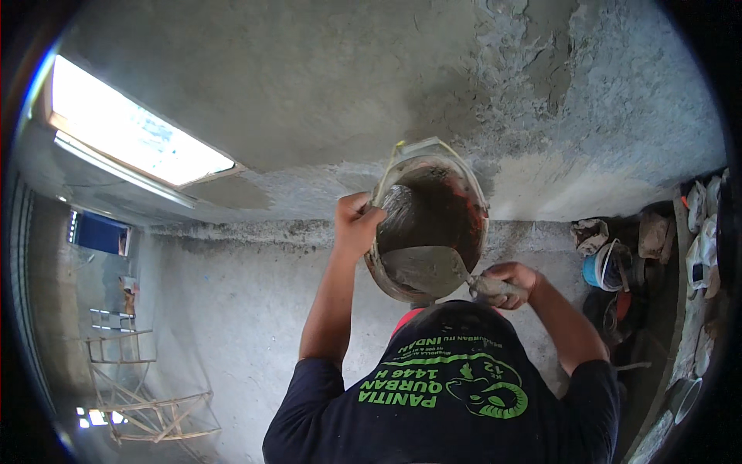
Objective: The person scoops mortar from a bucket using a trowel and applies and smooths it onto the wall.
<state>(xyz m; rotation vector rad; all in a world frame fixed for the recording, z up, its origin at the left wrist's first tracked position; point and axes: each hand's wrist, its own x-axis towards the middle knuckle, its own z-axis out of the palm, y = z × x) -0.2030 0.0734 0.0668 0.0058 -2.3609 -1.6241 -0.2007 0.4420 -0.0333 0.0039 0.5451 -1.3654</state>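
Note:
My left hand (358,224) grips the left rim of a mortar-smeared bucket (462,203), which is tipped so that its inside faces up at me. Grey wet mortar (421,220) coats the bottom and part of the walls; some reddish inner wall shows through on the right. In my right hand (512,283) is the handle of a trowel, closed in my fingers. The trowel's broad blade (425,268), covered with grey mortar, lies across the near part of the bucket's mouth. A pale wire handle arches over the bucket's far side.
Ahead rises a plastered wall (348,85), rough and patchy at right, with a bright window opening (131,120) at left. A wooden trestle frame (151,410) stands on the left. Along the right are a blue bucket (593,271), sacks (702,247) and blocks (654,235).

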